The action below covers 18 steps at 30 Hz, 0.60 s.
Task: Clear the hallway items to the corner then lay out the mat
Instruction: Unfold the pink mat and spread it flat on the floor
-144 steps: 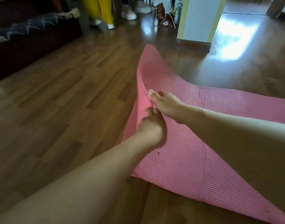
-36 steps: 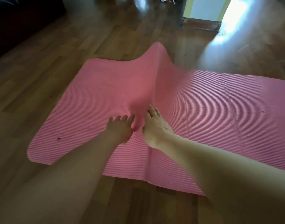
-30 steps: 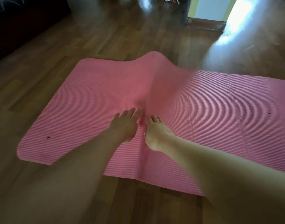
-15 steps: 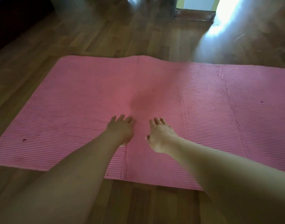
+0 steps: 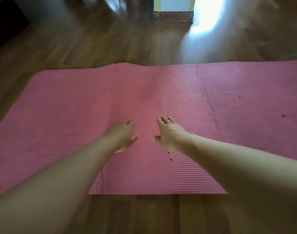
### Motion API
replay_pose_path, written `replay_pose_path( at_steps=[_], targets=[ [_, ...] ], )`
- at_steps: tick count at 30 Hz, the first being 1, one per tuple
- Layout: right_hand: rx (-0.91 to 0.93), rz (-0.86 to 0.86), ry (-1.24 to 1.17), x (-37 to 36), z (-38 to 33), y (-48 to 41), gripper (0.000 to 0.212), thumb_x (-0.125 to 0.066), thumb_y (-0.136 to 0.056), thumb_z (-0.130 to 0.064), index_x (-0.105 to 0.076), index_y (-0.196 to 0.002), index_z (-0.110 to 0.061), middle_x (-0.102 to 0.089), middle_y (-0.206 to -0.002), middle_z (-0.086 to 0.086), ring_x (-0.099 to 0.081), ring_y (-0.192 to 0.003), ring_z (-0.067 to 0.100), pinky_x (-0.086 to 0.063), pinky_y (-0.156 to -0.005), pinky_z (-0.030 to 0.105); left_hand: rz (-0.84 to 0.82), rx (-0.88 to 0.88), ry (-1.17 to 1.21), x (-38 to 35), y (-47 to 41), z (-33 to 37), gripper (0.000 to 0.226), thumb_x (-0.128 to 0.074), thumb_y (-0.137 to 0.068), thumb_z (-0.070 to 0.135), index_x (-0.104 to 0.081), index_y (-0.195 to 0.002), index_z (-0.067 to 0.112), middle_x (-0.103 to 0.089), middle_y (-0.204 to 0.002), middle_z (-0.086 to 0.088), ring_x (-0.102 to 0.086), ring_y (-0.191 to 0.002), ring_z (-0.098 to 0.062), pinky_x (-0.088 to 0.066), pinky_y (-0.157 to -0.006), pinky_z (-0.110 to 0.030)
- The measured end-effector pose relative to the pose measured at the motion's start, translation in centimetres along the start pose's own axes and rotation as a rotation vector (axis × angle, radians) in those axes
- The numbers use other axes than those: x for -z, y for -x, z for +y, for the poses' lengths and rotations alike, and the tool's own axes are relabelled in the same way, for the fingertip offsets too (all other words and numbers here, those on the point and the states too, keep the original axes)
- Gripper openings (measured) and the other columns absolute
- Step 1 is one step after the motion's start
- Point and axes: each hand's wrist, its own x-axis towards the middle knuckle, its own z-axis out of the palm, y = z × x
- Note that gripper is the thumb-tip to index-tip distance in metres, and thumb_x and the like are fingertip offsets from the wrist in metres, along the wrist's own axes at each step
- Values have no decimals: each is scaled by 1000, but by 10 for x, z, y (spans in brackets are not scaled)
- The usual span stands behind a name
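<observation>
A pink ribbed mat (image 5: 203,107) lies spread across the wooden floor (image 5: 110,44), running from the left edge of the view past the right edge. Only a slight rise shows along its far edge near the middle. My left hand (image 5: 122,135) and my right hand (image 5: 168,134) lie palm down on the mat's middle, a hand's width apart, fingers stretched forward. Neither hand holds anything. A few small dark specks dot the mat.
A wall end with a brown skirting board (image 5: 173,16) stands at the far middle, bright floor glare to its right. A dark piece of furniture (image 5: 7,27) sits at the far left. Bare wooden floor lies in front of the mat, close to me.
The raised fold of the mat has gone down; the mat now lies almost flat. Both hands let go of the fold and slid apart, palms on the mat.
</observation>
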Motion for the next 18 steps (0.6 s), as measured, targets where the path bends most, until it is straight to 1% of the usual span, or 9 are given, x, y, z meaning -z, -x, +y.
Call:
replay_pose_path(
  at_steps=[3, 7, 9, 14, 18],
  targets=[
    [-2, 41, 5, 21, 44, 9, 79, -46, -95, -44, -1, -151, -12, 3, -159, 6, 6, -146, 25, -7, -119, 42, -40, -24, 75, 22, -6, 33, 68, -37, -98, 41, -4, -151, 14, -11, -158, -10, -18, -144, -25, -20, -116, -36],
    [-22, 79, 65, 47, 114, 19, 76, -43, -95, -47, -2, -151, -15, 4, -159, 4, 7, -146, 24, -7, -119, 43, -58, -43, 31, 50, -20, 92, 68, -30, -98, 47, 6, -150, 20, -2, -159, -8, -10, -146, -24, -10, -118, -41],
    [-31, 90, 96, 57, 146, 24, 78, -43, -94, -49, -2, -151, -16, 4, -159, 4, 6, -146, 25, -8, -119, 44, -57, -63, 4, 60, -27, 123, 69, -27, -98, 49, 7, -150, 21, 0, -159, -6, -5, -146, -21, -6, -118, -43],
    [-31, 80, 128, 67, 217, 38, 80, -44, -92, -52, -2, -151, -15, 4, -159, 5, 7, -146, 26, -8, -119, 45, -71, -82, -59, 70, -41, 201, 72, -28, -96, 54, 6, -150, 21, -2, -159, -5, -4, -146, -21, -6, -118, -45],
    [-36, 28, 137, 59, 261, 52, 81, -44, -92, -52, 0, -151, -16, 5, -159, 5, 8, -146, 26, -7, -119, 45, -99, -66, -125, 57, -46, 248, 73, -29, -95, 55, 4, -150, 20, -6, -159, -6, -6, -146, -22, -7, -116, -47]
  ],
)
